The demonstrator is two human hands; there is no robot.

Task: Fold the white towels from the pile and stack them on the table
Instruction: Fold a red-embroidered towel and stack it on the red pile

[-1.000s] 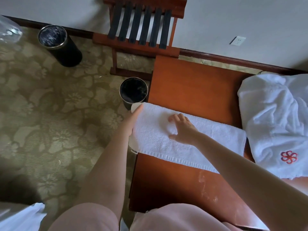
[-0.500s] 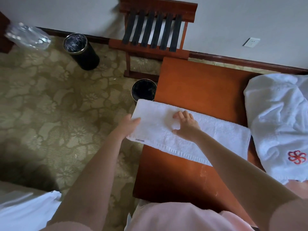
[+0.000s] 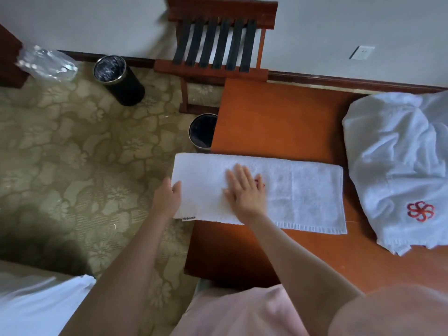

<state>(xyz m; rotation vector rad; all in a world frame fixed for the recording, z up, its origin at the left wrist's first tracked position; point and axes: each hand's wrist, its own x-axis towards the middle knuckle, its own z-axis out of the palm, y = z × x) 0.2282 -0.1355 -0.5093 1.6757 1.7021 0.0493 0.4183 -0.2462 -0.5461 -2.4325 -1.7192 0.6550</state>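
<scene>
White terry towel, folded into a long strip, lies across the table toward its front-left corner. Its left end sticks out past the table's left edge. The left hand has hold of that overhanging end, thumb on top; the fingers go underneath, so can't see them. The right hand lies flat on the towel's left half, palm down, fingers straight and a bit spread, just pressing, not gripping anything. There's a tiny bit of red on the towel right beside that hand, too hidden to say what it is.

Over at the table's right edge sits the pile of crumpled white towels, apart from the folded one, with a red flower logo on the front piece.

Off the table's left edge a black bin stands on the floral carpet, right up against the table's side. A second black bin stands by the wall, near a wooden luggage rack with dark straps.
</scene>
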